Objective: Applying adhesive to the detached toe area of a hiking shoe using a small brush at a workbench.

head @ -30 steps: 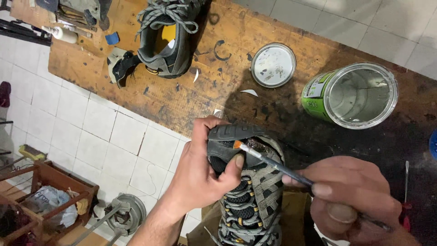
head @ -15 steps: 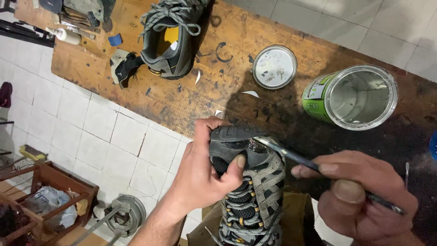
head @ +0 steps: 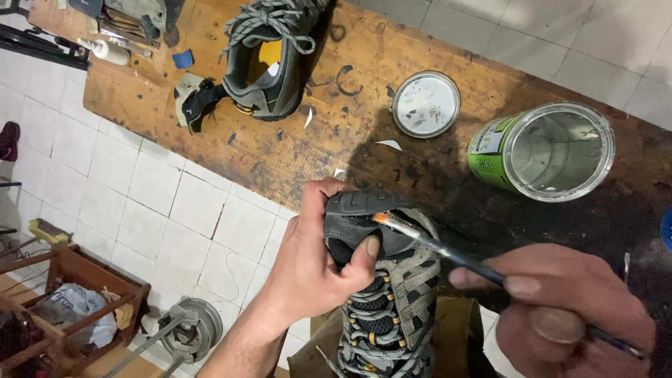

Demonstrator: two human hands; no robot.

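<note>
Head view: a grey hiking shoe (head: 385,301) is gripped at its toe by the left hand (head: 308,266); a thin brush (head: 448,250), pinched in the right hand (head: 560,315), is best dabbed lightly under the peeled toe rubber (head: 357,204).

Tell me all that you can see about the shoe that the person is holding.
The shoe is a grey and black hiking type with mesh panels, webbing straps and yellow-accented lace loops. Its toe points away from the camera, toward the wooden bench. The black rubber toe cap looks peeled away from the upper. The left hand grips the toe, thumb pressing the upper. A thin brush, held by the right hand, reaches into the gap.
</note>
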